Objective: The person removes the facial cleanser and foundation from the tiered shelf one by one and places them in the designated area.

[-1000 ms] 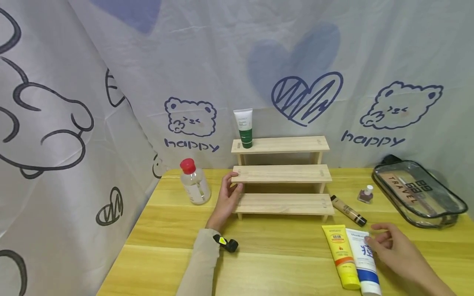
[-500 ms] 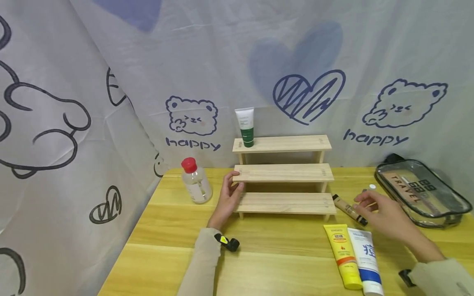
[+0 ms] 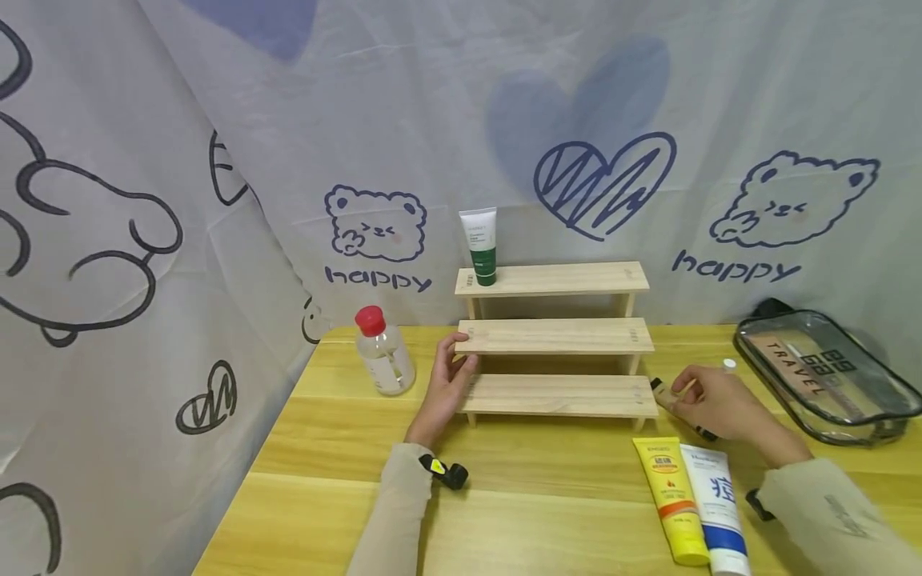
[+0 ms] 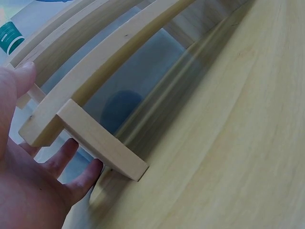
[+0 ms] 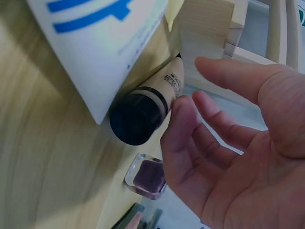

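My left hand (image 3: 442, 396) grips the left end of a three-tier wooden display stand (image 3: 562, 336). In the left wrist view its thumb is at a board's end and its fingers reach behind a leg. My right hand (image 3: 720, 404) is over a small beige cosmetic tube (image 3: 661, 394) with a black cap, lying right of the stand. In the right wrist view the thumb is apart from the tube (image 5: 169, 78) and a fingertip is right at its side. A nail polish bottle (image 5: 150, 176) lies beyond, mostly hidden by the hand in the head view.
A white and green tube (image 3: 483, 248) stands on the top tier. Left of the stand is a red-capped bottle (image 3: 385, 360). Yellow (image 3: 670, 500) and white-blue (image 3: 716, 504) tubes lie in front at the right. A clear travel pouch (image 3: 828, 376) lies far right, before a printed curtain.
My right hand has moved from beside the white-blue tube, away from me and leftward, to over the beige tube. My left hand stays on the stand.
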Demonstrator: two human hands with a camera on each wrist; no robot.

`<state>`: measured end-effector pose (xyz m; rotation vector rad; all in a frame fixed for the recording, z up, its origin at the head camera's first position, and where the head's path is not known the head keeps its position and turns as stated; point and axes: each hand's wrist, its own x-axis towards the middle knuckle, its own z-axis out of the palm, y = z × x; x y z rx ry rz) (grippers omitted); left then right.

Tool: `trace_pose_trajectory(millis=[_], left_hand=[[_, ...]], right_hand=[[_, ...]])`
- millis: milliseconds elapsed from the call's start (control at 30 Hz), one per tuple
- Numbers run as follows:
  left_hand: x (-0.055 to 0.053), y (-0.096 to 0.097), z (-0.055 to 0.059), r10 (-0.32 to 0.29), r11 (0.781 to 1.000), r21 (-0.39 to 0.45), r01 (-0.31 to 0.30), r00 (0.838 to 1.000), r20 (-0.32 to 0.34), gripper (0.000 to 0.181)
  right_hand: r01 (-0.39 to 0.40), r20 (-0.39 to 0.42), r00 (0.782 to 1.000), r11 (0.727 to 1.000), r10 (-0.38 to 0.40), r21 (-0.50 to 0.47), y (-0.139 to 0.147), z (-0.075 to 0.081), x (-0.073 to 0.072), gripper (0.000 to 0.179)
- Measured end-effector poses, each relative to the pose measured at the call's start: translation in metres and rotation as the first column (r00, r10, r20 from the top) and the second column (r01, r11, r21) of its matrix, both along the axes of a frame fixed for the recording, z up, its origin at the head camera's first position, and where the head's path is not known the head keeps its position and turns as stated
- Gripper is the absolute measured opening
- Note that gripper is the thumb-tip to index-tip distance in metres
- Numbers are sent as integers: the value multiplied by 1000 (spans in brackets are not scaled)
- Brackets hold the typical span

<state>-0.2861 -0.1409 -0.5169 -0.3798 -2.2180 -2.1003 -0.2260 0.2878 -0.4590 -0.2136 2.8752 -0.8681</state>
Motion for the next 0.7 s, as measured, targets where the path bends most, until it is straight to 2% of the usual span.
trace_pose_trajectory(millis=[200,300,700], left_hand=[[-1,1,0,10,1000,-15,-10,1000,-9,42],[-1,0,0,11,1000,-15,-11,1000,-12,42],[-1,0,1,3,1000,-4,-3,1000,1,42]], right_hand=[[74,107,992,995,-68,-61,-8,-8,-4,21],[97,134,987,992,-86,-75,-12,-10,-7,19],[88,126,989,993,-78,-76,-16,-12,-12,20]])
